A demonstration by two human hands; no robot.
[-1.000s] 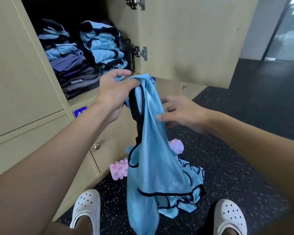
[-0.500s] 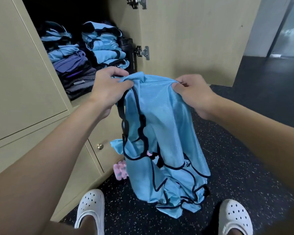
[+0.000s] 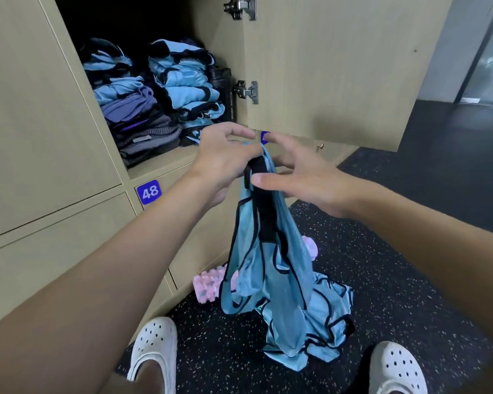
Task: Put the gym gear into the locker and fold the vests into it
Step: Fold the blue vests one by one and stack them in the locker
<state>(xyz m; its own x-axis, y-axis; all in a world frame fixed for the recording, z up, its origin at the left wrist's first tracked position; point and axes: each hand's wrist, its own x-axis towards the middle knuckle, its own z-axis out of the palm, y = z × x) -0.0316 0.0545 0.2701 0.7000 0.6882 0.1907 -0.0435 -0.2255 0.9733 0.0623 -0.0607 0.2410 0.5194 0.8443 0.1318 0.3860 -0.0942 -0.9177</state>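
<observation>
One black-trimmed light-blue mesh vest (image 3: 271, 268) hangs from the gripping left hand (image 3: 222, 160), while the right hand (image 3: 302, 177) is spread open beside it.

Folded vests (image 3: 182, 89) lie stacked in the locker (image 3: 160, 163), roller (image 3: 211, 282) below.

glossy cloth vest (image 3: 271, 268), matt speckled floor (image 3: 396, 280)

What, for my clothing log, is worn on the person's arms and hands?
Nothing shows: the left arm and right arm are bare with no sleeve in view, and the left hand and right hand carry no glove, watch or ring.
</observation>
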